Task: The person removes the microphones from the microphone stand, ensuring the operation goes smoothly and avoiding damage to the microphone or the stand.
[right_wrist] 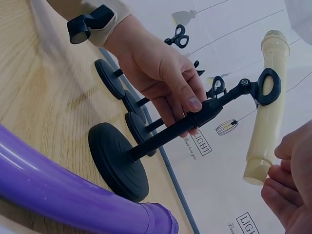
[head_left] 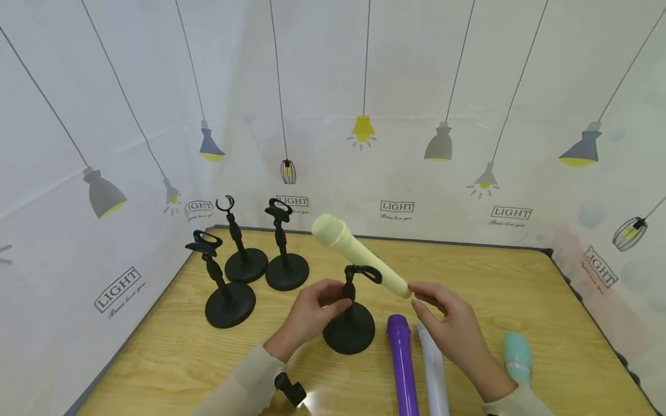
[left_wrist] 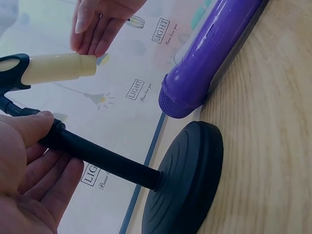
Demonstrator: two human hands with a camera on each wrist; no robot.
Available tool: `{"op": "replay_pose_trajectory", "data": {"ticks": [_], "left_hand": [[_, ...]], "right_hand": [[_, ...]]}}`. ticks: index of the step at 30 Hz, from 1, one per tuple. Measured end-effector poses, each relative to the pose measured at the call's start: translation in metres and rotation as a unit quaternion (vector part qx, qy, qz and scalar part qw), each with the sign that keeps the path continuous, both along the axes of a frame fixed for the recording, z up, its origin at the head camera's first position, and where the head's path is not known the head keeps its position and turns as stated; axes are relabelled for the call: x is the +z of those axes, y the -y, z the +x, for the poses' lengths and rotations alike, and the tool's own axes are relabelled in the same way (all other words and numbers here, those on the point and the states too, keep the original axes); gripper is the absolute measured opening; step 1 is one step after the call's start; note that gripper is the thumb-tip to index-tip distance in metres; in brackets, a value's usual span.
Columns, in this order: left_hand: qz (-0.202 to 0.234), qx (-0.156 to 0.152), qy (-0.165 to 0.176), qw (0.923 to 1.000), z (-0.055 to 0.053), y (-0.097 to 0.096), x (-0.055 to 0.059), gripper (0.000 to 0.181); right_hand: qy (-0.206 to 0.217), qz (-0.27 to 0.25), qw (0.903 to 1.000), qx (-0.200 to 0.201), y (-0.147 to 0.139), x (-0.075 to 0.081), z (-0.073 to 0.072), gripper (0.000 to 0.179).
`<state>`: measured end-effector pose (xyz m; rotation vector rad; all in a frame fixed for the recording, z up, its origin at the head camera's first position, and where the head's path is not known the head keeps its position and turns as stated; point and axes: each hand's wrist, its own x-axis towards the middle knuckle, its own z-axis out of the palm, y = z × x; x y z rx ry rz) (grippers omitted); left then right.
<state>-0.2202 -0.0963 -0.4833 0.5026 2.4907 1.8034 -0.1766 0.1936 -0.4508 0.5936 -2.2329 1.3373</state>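
A cream microphone lies slanted in the clip of a black desktop stand, its head up to the left. My left hand grips that stand's stem just below the clip joint, thumb on one side and fingers on the other. The stand's round base rests near the table's surface. At the microphone's lower end are the fingertips of my right hand, with the fingers fairly straight in the left wrist view. The clip loop encircles the microphone's body in the right wrist view.
Three more black stands are grouped at the back left, their clips unfilled. A purple microphone and a white microphone lie in front, with a teal microphone farther right. Printed sheeting walls the wooden table.
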Motion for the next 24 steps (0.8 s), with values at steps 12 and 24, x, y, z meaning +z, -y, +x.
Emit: {"op": "replay_pose_trajectory", "data": {"ticks": [12, 24], "left_hand": [[-0.006, -0.019, 0.000, 0.9998, 0.009, 0.002, 0.006, 0.027], [0.008, -0.040, -0.019, 0.9990, 0.005, -0.001, 0.010, 0.031]], "right_hand": [[-0.015, 0.005, 0.9999, -0.005, -0.001, 0.008, 0.007, 0.031], [0.004, -0.004, 0.9997, 0.026, 0.018, 0.027, -0.007, 0.030]]}}
